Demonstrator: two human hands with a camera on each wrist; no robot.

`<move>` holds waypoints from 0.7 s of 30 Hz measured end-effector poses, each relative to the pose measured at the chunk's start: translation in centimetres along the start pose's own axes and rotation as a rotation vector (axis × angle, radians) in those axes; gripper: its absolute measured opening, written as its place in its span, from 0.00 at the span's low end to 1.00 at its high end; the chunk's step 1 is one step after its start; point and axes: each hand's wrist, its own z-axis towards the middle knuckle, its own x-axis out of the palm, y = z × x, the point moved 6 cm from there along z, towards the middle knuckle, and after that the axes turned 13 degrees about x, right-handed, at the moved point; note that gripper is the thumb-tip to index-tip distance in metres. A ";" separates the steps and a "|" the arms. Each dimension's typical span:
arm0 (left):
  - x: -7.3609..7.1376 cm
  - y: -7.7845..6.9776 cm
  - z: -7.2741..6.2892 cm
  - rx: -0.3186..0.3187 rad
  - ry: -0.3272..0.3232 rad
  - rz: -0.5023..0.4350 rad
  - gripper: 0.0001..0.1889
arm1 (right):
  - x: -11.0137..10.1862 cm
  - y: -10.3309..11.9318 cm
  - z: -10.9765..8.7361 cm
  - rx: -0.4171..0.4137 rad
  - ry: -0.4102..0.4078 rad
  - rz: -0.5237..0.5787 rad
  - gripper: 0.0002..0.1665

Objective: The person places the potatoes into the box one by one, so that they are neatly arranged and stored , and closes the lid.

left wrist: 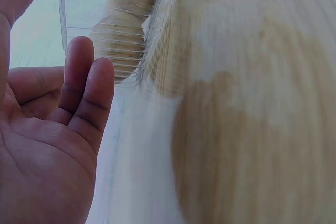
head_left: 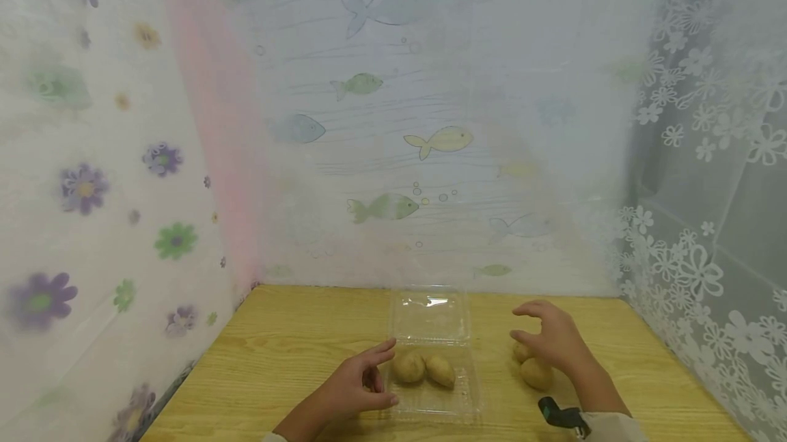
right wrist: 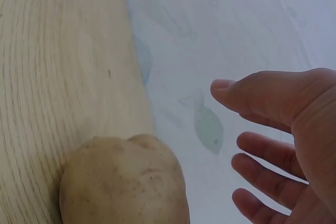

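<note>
Two potatoes (head_left: 408,367) lie side by side in the base of a clear plastic clamshell box (head_left: 430,406), its lid (head_left: 430,315) folded back on the wooden table. At the box's left side is my left hand (head_left: 356,384), thumb and index finger spread apart along the edge. The left wrist view shows its fingers (left wrist: 100,98) right by the clear ribbed wall, with nothing in the palm. To the right, my right hand (head_left: 550,336) hovers over two more potatoes (head_left: 537,375), thumb and fingers parted. One large potato (right wrist: 123,182) shows beside that hand in the right wrist view.
A black strap-like device (head_left: 559,415) sits at the right wrist, by the sleeve. Beyond the table (head_left: 307,319) hangs a fish-patterned curtain (head_left: 443,223). Flowered sheets (head_left: 111,223) close in the left and right sides.
</note>
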 end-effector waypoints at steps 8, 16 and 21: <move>-0.1 -0.1 -0.2 0.003 -0.002 0.013 0.45 | -0.2 -2.4 0.4 0.108 0.030 0.010 0.29; 0.0 0.4 -0.1 0.017 0.011 0.005 0.46 | -0.7 -5.0 0.4 0.211 0.092 0.034 0.37; -0.1 0.5 -0.1 0.013 0.003 0.006 0.46 | -0.8 -5.8 0.3 0.210 0.092 0.022 0.38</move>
